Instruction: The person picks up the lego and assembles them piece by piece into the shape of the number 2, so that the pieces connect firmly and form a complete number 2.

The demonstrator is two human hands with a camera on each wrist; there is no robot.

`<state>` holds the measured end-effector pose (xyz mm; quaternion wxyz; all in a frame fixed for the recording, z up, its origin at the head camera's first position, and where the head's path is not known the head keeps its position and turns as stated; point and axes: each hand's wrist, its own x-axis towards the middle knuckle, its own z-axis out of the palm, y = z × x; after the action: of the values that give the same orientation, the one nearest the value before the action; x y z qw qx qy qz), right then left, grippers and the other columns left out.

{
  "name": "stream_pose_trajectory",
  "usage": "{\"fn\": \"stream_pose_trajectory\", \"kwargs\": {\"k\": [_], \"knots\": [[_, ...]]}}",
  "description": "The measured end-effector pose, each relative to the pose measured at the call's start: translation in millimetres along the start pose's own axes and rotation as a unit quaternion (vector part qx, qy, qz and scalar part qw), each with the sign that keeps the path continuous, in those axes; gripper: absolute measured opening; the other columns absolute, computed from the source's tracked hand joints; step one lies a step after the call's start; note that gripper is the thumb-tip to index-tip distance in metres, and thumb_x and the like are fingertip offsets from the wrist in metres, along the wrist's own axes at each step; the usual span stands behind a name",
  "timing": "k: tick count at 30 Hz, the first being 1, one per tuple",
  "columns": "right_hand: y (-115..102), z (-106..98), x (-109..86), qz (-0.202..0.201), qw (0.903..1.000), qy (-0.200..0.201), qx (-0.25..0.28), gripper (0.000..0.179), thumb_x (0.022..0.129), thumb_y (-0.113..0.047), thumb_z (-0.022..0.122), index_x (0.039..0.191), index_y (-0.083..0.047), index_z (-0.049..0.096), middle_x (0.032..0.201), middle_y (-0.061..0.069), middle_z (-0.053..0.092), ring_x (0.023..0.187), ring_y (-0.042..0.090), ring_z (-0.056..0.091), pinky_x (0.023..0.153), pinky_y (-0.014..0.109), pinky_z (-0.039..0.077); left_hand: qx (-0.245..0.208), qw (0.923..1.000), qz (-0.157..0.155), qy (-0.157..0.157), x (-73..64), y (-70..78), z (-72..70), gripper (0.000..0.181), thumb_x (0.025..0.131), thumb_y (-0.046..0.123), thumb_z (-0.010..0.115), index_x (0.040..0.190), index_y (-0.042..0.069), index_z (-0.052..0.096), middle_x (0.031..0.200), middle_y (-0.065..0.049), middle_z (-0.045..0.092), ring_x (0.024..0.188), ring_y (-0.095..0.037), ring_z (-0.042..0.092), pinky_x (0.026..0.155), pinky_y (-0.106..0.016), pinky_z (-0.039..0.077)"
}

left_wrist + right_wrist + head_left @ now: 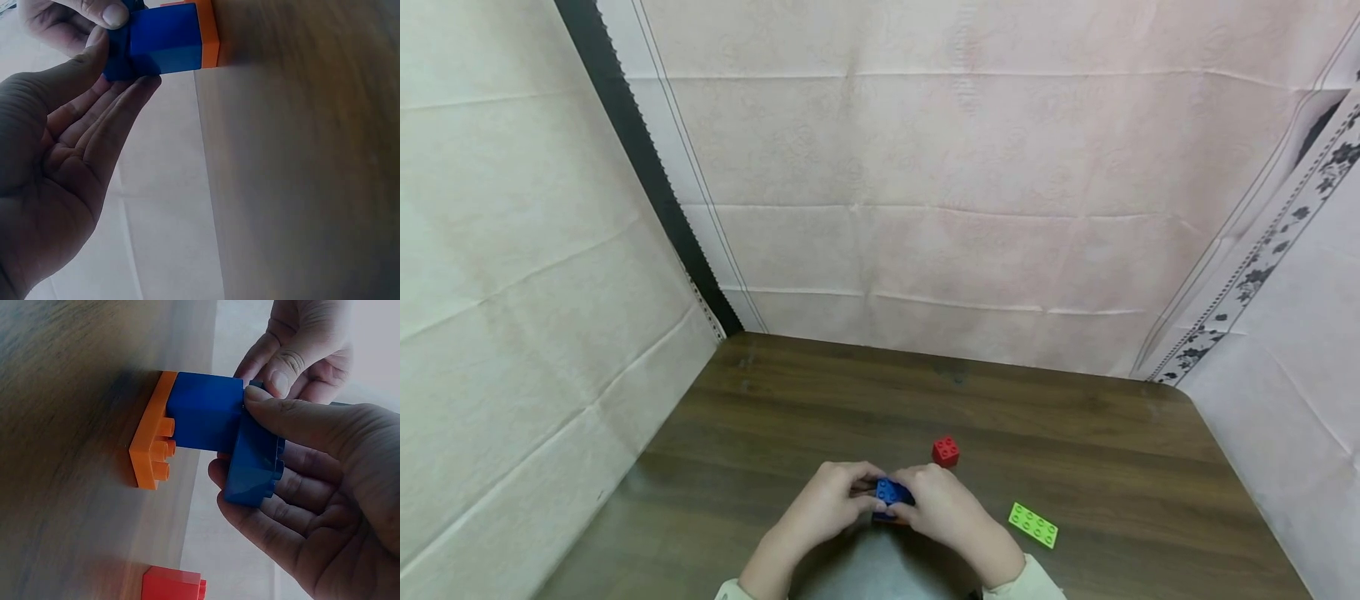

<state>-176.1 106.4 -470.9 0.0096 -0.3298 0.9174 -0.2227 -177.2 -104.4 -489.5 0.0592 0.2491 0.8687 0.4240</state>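
Left hand [829, 502], right hand [938, 506] pinch upper blue brick [252, 467].

I note a red brick [945, 452] and a lime-green brick [1033, 526], apart, studs up, on the brown table [1112, 450]; pale creased cloth [962, 167] behind; floral border [1255, 271] at right.

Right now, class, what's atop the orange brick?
A blue block, topped by another blue brick; orange studs show beside it. The part of the orange brick beneath the block is hidden.
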Motion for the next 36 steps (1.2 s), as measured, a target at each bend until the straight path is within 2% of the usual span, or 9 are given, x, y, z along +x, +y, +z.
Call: {"fn": "stream_pose_trajectory", "kwargs": {"k": [10,19,36], "knots": [[1.8,0.7,0.9,0.001,1.0000,0.000,0.003,0.028,0.089,-0.024,0.079,0.113,-0.010,0.074,0.099,-0.003,0.073,0.084,0.002,0.063,0.072,0.025,0.055,-0.001,1.0000,0.006,0.004,-0.2,0.3,-0.3,0.024,0.088,0.016,0.079,0.111,0.014,0.073,0.104,0.002,0.074,0.091,-0.006,0.070,0.075,-0.018,0.055],[1.3,-0.5,1.7,0.002,1.0000,-0.001,0.006,0.028,0.089,-0.024,0.079,0.113,-0.010,0.074,0.099,-0.003,0.073,0.084,0.003,0.063,0.072,0.026,0.055,-0.007,0.9999,-0.009,0.001,1.0,1.8,-1.7,0.024,0.088,0.018,0.079,0.111,0.016,0.073,0.103,0.004,0.073,0.092,-0.010,0.070,0.076,-0.021,0.055],[4.9,1.6,1.2,-0.003,0.9998,0.000,0.022,0.030,0.089,-0.024,0.079,0.114,-0.010,0.073,0.101,-0.003,0.073,0.086,0.002,0.064,0.072,0.024,0.055,-0.012,0.9997,-0.019,0.005,1.1,0.0,0.1,0.023,0.087,0.017,0.080,0.110,0.017,0.074,0.103,0.003,0.074,0.091,-0.008,0.070,0.077,-0.021,0.056]]}}
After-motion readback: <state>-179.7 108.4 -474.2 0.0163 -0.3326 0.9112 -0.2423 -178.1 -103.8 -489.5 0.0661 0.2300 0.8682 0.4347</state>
